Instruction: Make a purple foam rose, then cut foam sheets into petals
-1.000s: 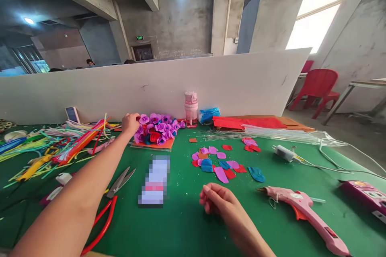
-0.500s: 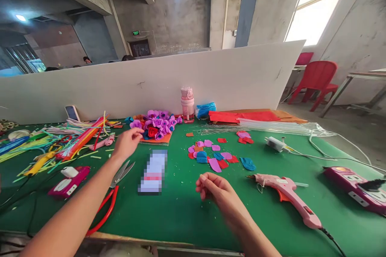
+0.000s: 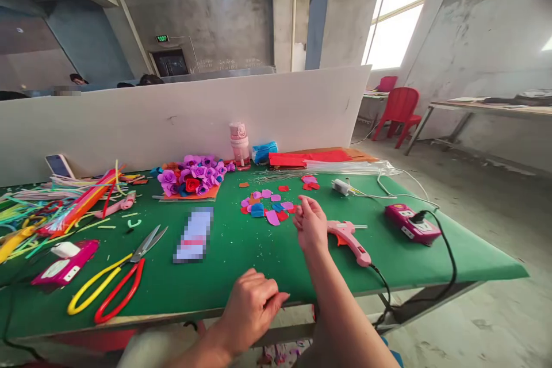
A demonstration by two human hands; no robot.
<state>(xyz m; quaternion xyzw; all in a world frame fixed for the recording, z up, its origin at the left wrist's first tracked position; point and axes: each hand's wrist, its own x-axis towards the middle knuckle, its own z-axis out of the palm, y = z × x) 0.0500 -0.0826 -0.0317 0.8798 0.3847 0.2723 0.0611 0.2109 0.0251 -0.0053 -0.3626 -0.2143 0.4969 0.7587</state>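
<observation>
**Hands at the near edge of the green counter**

The left hand point(image 3: 252, 307) is seen resting at the near edge of the counter point(image 3: 241, 276), fingers loosely curled, with nothing held. The right hand point(image 3: 310, 224) is raised just above the counter farther out, fingers partly bent and pinched together; whether anything small is gripped cannot be told. Just right of the right hand a pink glue gun point(image 3: 348, 236) is laid flat, not touched. Just beyond and left of that hand, cut felt petals point(image 3: 269, 207) are scattered. Left of the left hand, scissors point(image 3: 116, 276) with red and yellow handles are placed. Well beyond both hands, a bunch of purple felt roses point(image 3: 192, 175) is set near the white partition point(image 3: 172, 121).
</observation>
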